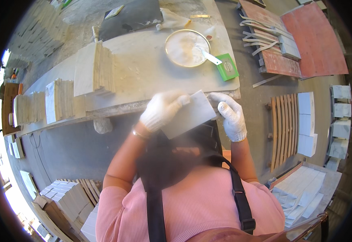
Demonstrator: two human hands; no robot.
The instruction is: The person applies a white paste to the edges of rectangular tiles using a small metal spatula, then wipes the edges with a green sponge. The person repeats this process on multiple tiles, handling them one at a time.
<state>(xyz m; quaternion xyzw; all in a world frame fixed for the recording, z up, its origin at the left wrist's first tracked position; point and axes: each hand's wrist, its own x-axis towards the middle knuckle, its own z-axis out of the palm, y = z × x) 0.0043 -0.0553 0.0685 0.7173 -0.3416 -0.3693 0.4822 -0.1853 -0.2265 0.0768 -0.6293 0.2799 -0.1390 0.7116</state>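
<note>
A thin, pale rectangular tile [190, 115] is held tilted at the table's front edge, close to my body. My left hand [162, 109], in a white knit glove, grips its upper left edge with the thumb and fingers. At the tile's right edge is my right hand [231, 119], also gloved in white. Its fingers are bent and drawn together near the tile's corner; anything between them is too small to make out. Whether those fingertips touch the tile, I cannot tell.
On the pale worktable [143, 70] stand a round basin of white powder [186, 48] with a white-handled scraper [212, 57], a green box [227, 67], and upright tile stacks [93, 68]. Right of it are a slatted pallet [284, 129] and a red board [315, 40]. Stacked blocks [69, 199] sit lower left.
</note>
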